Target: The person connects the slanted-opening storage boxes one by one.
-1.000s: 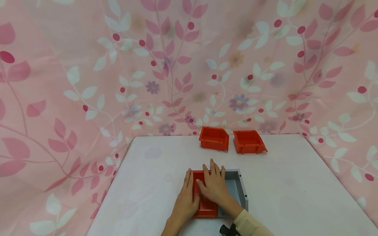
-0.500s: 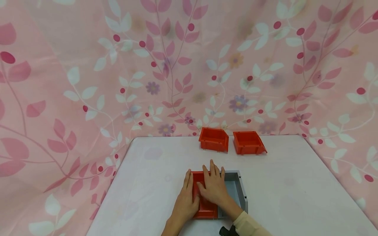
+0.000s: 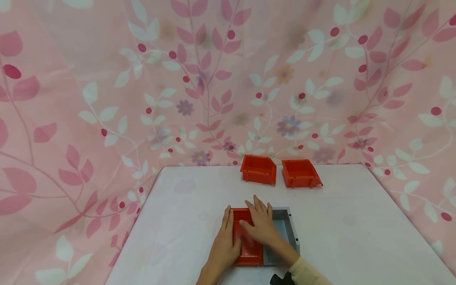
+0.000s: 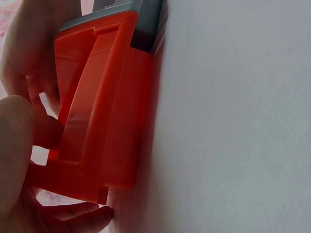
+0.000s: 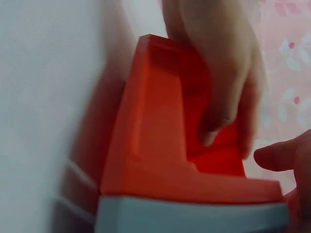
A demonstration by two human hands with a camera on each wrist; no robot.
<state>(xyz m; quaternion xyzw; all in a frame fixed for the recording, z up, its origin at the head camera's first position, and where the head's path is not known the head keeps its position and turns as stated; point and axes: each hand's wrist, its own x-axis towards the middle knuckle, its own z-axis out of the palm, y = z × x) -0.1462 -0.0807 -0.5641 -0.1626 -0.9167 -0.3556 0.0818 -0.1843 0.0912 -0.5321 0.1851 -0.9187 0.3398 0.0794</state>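
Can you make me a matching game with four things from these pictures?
Things:
1. left hand
2. table
3. gray bin
4. backdrop cloth

Where or what colour:
A. pink, with leaves and flowers
B. against the right side of the front red bin
C. on the left edge of the front red bin
D. white

Right pairs: 1-C, 2-D, 3-B, 4-A

From here I see the red bin [image 3: 254, 255] open side up, its long edge touching the left side of the open-topped gray bin [image 3: 281, 226].
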